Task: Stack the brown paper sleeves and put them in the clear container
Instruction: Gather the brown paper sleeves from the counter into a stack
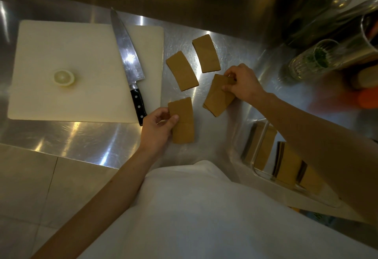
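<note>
Flat brown paper sleeves lie on the steel counter. My left hand (158, 126) pinches the left edge of the nearest sleeve (183, 120). My right hand (241, 84) grips the top corner of a small stack of sleeves (217, 98), which rests tilted on the counter. Two loose sleeves lie beyond: one in the middle (182, 70) and one further back (206, 53). The clear container (259, 152) stands at the lower right under my right forearm, with several brown sleeves upright inside it.
A white cutting board (67, 54) lies at the left with a lemon half (64, 77) and a large chef's knife (127, 62) on it, handle towards me. Glass jars and metal vessels (315, 60) crowd the right back. The counter's front edge runs just below my left hand.
</note>
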